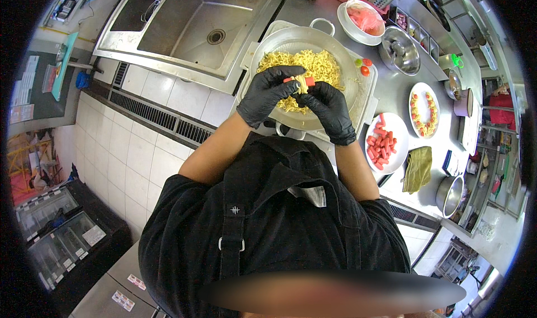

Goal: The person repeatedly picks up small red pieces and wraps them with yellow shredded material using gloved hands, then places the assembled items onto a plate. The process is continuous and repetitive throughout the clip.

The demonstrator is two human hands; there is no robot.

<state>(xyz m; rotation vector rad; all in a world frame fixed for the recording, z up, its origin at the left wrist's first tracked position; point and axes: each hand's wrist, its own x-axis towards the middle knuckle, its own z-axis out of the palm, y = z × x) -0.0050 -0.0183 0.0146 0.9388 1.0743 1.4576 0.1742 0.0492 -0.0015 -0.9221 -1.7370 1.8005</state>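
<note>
Black gloves cover both my hands. Between them, over a wide metal pan (pixel 345 55), is a piece of red sausage (pixel 311 81) with yellow noodles (pixel 302 85) wound round its middle. My left hand (pixel 264 97) pinches the sausage's left side with bent fingers. On its right side, the fingers of my right hand (pixel 331 110) close on the sausage and noodles. A heap of curly yellow noodles (pixel 319 63) lies in the pan below. To the right, a white plate (pixel 401 129) holds several red sausage pieces (pixel 382 145).
The pan stands on a pale tray (pixel 366 97) with small tomatoes (pixel 365 70) on it. A sink (pixel 196 16) is at the far left. Further right are an oval plate (pixel 416 89) of noodle-wrapped pieces, a metal bowl (pixel 411 61), a green cloth (pixel 418 170) and a pot (pixel 449 196).
</note>
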